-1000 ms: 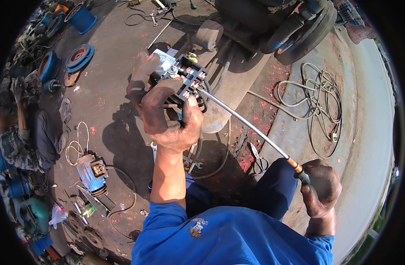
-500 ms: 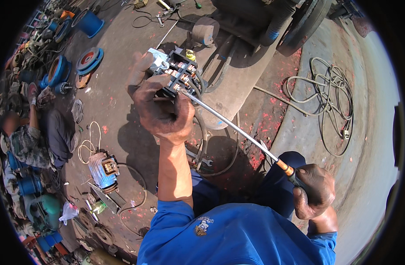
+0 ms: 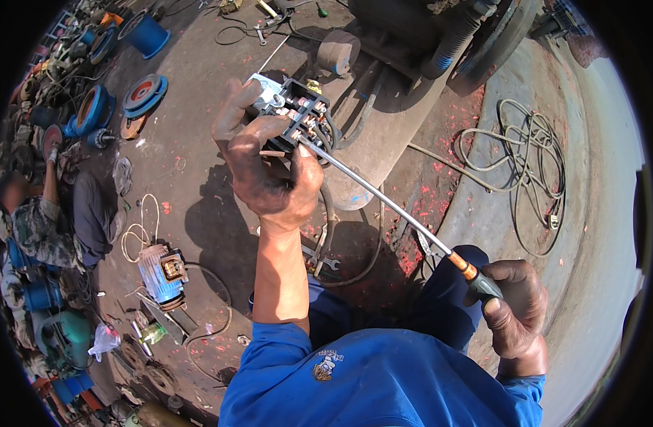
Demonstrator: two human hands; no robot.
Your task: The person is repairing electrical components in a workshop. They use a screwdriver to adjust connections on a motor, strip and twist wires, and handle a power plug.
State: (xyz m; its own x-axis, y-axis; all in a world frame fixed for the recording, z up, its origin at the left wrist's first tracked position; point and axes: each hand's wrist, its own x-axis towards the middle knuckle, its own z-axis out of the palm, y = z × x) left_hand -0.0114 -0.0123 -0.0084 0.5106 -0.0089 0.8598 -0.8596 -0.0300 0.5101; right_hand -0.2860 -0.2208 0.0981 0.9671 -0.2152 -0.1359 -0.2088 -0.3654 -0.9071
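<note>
My left hand [image 3: 273, 181] grips a black electrical switch block [image 3: 301, 114] with copper contacts, a silver metal piece and attached cables, raised above the concrete floor. My right hand [image 3: 517, 313] has its fingers and thumb on the dark handle of a long screwdriver [image 3: 383, 201] with an orange collar. The shaft runs diagonally up to the lower edge of the block, near my left thumb; whether the tip touches a screw is too small to tell. Below the block lie hoses and open-end wrenches [image 3: 326, 263], partly in shadow.
Dark machinery [image 3: 405, 35] stands at top right; coiled cable [image 3: 536, 164] lies on the right. A blue motor [image 3: 159, 285] sits lower left. A person [image 3: 42, 231] sits at far left among blue wheels [image 3: 143, 96] and parts. Scissors [image 3: 426, 249] lie near my right knee.
The fingers of my right hand have shifted on the screwdriver handle, showing more of it. The switch block and my left hand moved slightly as the whole view shifted.
</note>
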